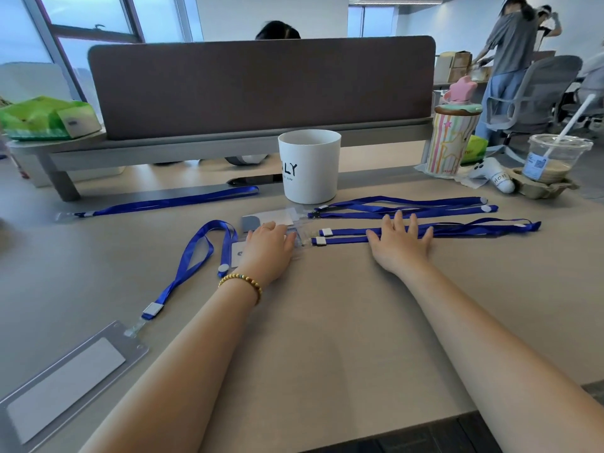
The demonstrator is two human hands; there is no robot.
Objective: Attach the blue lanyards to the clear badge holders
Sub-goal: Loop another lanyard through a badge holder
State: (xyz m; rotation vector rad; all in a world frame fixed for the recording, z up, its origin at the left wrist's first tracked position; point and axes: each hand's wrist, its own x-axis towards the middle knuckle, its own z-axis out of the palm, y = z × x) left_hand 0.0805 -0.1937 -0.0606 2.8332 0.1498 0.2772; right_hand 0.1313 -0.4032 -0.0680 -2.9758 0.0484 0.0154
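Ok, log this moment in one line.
left hand flat on badge holders | right hand flat on loose lanyards | nothing gripped

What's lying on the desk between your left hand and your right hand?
In the head view, the white-capped ends of two blue lanyards lie between the left hand and right hand, beside a clear clip. The right hand rests on their straps.

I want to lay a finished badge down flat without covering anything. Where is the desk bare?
Best is the wide bare desk between the forearms, near of both hands. Another patch lies between the far-left lanyard and the looped lanyard. It is crowded around the left hand on the badge holders, and under the right hand on the lanyards by the white cup.
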